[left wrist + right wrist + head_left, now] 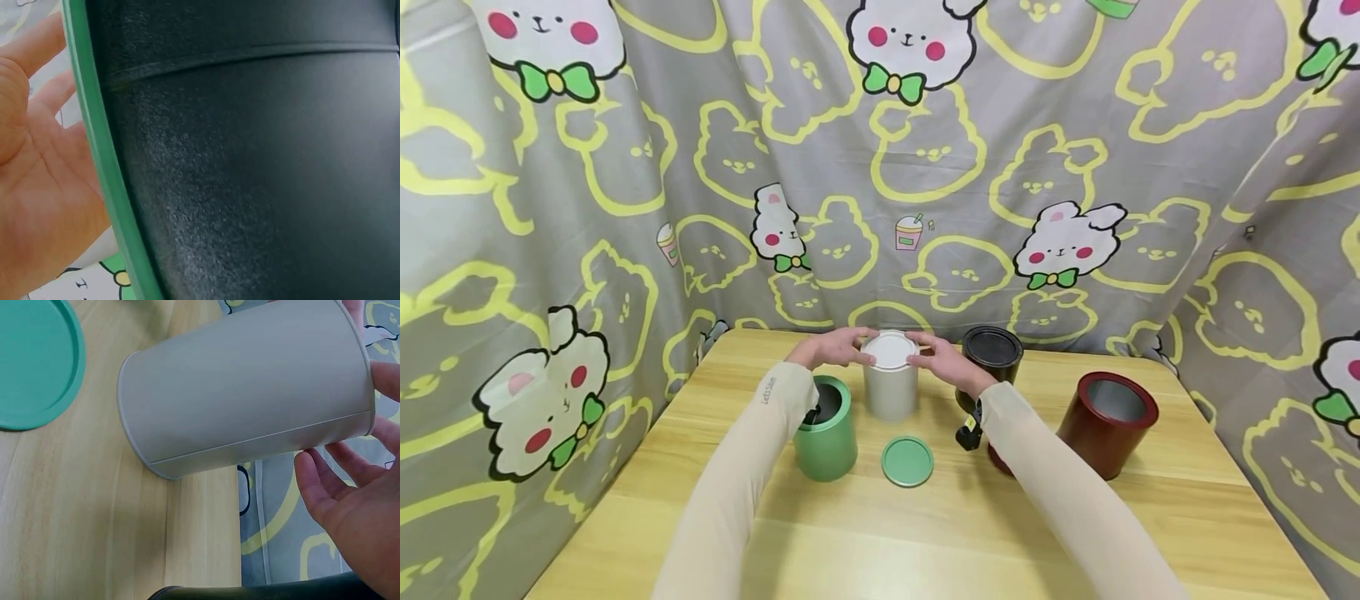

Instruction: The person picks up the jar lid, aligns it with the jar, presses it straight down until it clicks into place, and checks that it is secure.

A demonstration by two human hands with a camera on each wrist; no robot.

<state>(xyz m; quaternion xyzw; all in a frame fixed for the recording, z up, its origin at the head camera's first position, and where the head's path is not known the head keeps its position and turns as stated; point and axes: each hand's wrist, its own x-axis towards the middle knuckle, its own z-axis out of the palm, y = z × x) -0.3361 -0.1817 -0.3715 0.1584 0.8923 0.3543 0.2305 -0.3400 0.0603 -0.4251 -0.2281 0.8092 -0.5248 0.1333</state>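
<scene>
A white canister with a white lid on top stands upright towards the back of the table. My left hand holds its top rim from the left. From the right, my right hand holds the same rim, and the right wrist view shows its thumb and fingers around the canister's upper end. In the left wrist view the green canister's rim and dark inside fill most of the picture, hiding the fingertips of the left hand.
The open green canister stands below my left wrist. A green lid lies on the table in front of the white canister. At right are a lidded black canister and an open red canister. A red edge shows beside my right forearm.
</scene>
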